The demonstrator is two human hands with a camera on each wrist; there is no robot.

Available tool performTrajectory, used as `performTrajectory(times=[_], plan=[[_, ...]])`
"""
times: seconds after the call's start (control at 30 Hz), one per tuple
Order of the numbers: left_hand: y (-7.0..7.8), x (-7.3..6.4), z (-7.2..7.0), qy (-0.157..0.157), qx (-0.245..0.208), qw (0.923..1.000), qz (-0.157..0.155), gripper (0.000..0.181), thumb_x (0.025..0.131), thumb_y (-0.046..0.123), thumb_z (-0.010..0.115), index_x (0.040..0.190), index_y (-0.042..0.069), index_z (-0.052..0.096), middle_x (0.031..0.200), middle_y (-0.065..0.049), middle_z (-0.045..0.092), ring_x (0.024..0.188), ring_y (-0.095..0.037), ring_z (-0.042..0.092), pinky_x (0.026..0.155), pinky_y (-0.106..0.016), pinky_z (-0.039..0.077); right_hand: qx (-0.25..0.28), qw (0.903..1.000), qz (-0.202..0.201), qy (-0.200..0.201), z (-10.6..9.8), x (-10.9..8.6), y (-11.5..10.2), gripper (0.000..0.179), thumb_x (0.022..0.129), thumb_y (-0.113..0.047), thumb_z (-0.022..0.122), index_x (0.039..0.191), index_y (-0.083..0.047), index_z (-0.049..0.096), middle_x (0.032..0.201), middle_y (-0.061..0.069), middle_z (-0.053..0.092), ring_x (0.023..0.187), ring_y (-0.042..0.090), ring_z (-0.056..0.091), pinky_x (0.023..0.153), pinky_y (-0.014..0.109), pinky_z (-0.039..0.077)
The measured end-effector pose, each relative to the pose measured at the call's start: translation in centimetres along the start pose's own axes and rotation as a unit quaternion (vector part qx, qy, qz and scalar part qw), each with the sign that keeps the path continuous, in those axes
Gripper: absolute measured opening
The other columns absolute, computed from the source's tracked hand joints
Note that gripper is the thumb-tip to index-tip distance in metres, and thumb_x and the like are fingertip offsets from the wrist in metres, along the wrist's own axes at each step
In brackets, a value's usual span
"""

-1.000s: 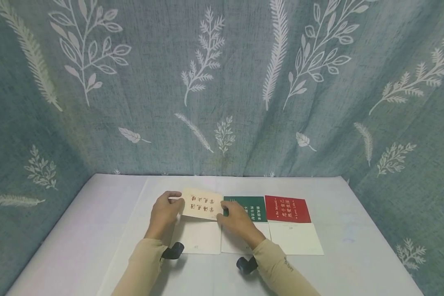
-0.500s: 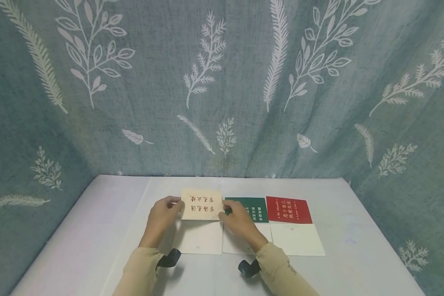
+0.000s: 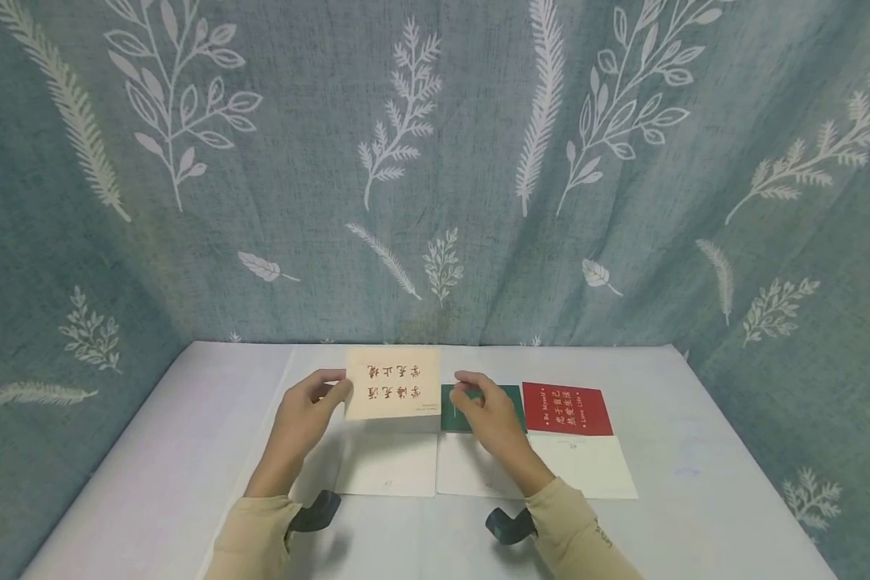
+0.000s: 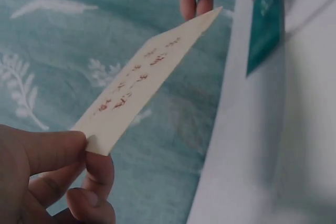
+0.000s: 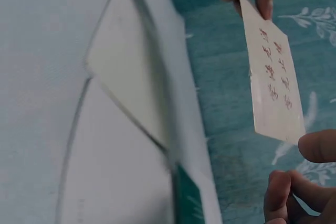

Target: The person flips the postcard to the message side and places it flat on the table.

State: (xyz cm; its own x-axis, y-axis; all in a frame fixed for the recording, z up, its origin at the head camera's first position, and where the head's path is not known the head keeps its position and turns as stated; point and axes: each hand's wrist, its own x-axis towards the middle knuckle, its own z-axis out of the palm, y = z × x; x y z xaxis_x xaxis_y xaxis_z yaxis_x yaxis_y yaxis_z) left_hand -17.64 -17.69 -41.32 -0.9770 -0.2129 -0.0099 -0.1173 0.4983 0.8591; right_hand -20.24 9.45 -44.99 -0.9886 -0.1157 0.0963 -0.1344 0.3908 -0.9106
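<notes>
My left hand (image 3: 300, 423) pinches a cream card (image 3: 393, 383) with reddish-brown Chinese characters between thumb and fingers at its left edge. The card hangs above the table, seen slanted in the left wrist view. My right hand (image 3: 491, 415) holds nothing; its thumb and forefinger stand apart, just right of the card's free edge, over a green card (image 3: 511, 399). In the right wrist view the right thumb (image 5: 320, 146) shows at the card's near corner. A white card (image 3: 387, 471) lies on the table below the cream one, partly in shadow.
A red card (image 3: 565, 408) with pale lettering lies to the right of the green one. Two more white cards, one (image 3: 583, 467) under the red, continue the lower row. Behind the white table (image 3: 152, 483) hangs a grey-green curtain (image 3: 297, 201) with leaf prints.
The cream card has risen off the table and faces me more. My right hand has let go of its right edge and drawn back to the right; my left hand keeps its pinch.
</notes>
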Motion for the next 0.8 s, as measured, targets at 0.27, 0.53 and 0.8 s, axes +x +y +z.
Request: performTrajectory(times=[0.27, 0.53, 0.8], plan=[[1.1, -1.1, 0.5, -0.029, -0.032, 0.9988, 0.021, 0.039, 0.101, 0.039, 0.060, 0.130, 0.014, 0.065, 0.114, -0.011, 0.066, 0.108, -0.028, 0.056, 0.086, -0.043, 0.043, 0.014, 0.9998, -0.007, 0.011, -0.9, -0.2, -1.4, 0.037, 0.101, -0.034, 0.061, 0.133, -0.016, 0.065, 0.120, 0.004, 0.065, 0.081, 0.023, 0.058, 0.064, 0.031, 0.045], [0.5, -1.4, 1.4, -0.042, -0.016, 0.9990, 0.011, 0.039, 0.100, 0.039, 0.062, 0.127, 0.011, 0.068, 0.107, -0.006, 0.067, 0.101, -0.024, 0.057, 0.080, -0.037, 0.044, 0.021, 0.9993, 0.026, 0.017, -1.2, -0.6, -0.6, 0.027, 0.097, -0.027, 0.067, 0.121, -0.014, 0.071, 0.109, 0.000, 0.068, 0.096, 0.018, 0.060, 0.085, 0.039, 0.049], [0.2, -1.6, 1.8, -0.038, 0.025, 0.9989, 0.013, 0.031, 0.096, 0.037, 0.067, 0.109, 0.010, 0.076, 0.104, -0.003, 0.069, 0.095, -0.022, 0.058, 0.075, -0.035, 0.046, 0.015, 0.9994, 0.030, 0.009, -1.7, -0.7, 0.1, 0.028, 0.095, -0.027, 0.070, 0.118, -0.012, 0.075, 0.110, 0.001, 0.073, 0.107, 0.022, 0.064, 0.094, 0.046, 0.050]])
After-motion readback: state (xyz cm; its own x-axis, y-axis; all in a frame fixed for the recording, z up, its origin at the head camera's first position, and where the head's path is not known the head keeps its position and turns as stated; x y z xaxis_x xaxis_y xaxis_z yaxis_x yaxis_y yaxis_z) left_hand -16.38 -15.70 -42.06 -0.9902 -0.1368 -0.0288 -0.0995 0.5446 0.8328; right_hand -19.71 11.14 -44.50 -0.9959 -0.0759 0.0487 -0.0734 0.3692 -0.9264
